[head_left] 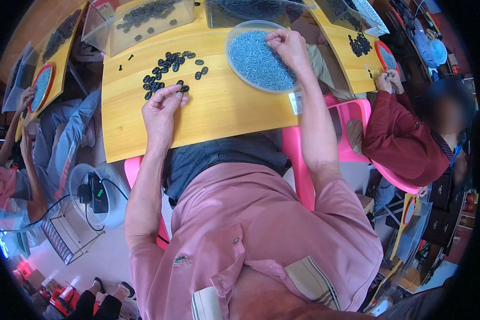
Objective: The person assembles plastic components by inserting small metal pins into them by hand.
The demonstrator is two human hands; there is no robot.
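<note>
My left hand is above the near part of the yellow wooden table, thumb and fingertips pinched on a small black oval piece. Beyond it lies a loose group of similar black oval pieces, which seem to have holes in them. At the right, a round clear plastic bowl is filled with small bluish, elongated pieces. My right hand reaches over the bowl's right side, its fingertips closed together at the blue pieces. Whatever those fingers grip is hidden.
Clear bins of dark pieces line the far table edge. Two small black pieces lie at the left. A pink chair is behind me. Co-workers sit at tables on both sides, one in a dark red top at the right.
</note>
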